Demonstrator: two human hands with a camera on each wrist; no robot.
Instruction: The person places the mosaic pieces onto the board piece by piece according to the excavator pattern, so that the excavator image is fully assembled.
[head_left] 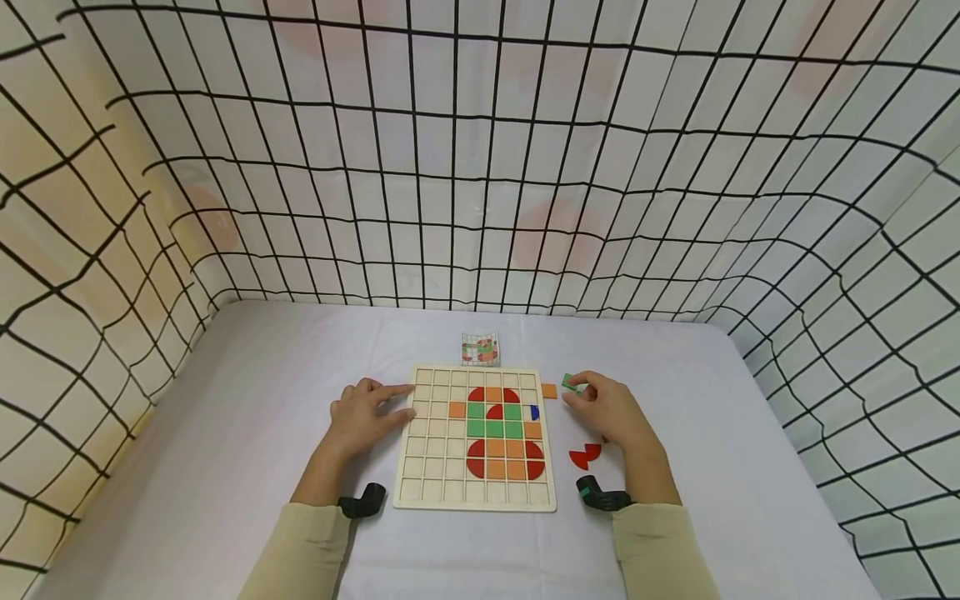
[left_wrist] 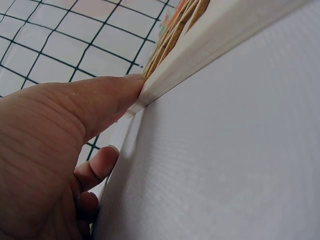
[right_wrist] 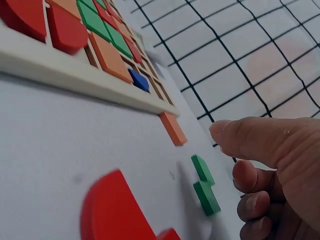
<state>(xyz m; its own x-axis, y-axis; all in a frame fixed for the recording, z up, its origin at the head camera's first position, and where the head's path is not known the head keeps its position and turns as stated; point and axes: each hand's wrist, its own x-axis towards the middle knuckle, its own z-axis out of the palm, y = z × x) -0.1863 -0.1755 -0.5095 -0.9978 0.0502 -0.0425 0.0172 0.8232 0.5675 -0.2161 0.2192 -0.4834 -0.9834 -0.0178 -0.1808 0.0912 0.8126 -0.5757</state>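
A wooden grid board (head_left: 437, 467) lies flat on the table, with red quarter-round, orange square and green square tiles set in its right part. My left hand (head_left: 358, 421) touches the board's left edge with thumb and index finger; the thumb (left_wrist: 107, 97) rests against the rim in the left wrist view. Over on the right, my right hand (head_left: 609, 408) hovers beside two green tiles (right_wrist: 205, 185), its fingers loosely bent. Nothing shows between thumb and fingers. The green tiles lie on the cloth. A blue tile (head_left: 535, 412) sits near the board's right edge.
One loose orange tile (head_left: 550, 391) lies against the board's right edge. Two red quarter-round tiles (head_left: 578, 460) lie below the right hand. Behind the board is a small pattern card (head_left: 480, 350). Black wire grid (head_left: 480, 171) surrounds the white-covered table at the back and sides.
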